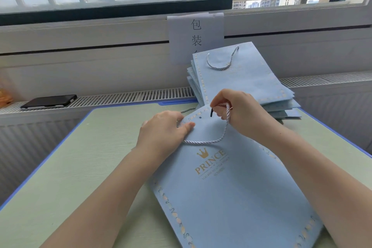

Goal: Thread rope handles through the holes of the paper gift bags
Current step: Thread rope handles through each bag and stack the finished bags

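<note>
Flat light-blue paper gift bag [231, 191] on table [84, 167] | left hand [163, 129] fingers straight, pressing bag top | right hand [237, 110] pinching twisted pale rope handle [222, 137] near hole

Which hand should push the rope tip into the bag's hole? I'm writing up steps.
Right hand: it already pinches the rope near its dark tip. The left hand pins the bag.

The flat paper gift bag [231, 193] is pale blue, printed with a gold crown and "PRINCE" and edged by a border of cream and peach ovals. Its twisted rope handle [218, 137] is silvery white with a black tip. The worktop [84, 167] is pale green, rimmed blue. The phone [49, 101] is black.
</note>
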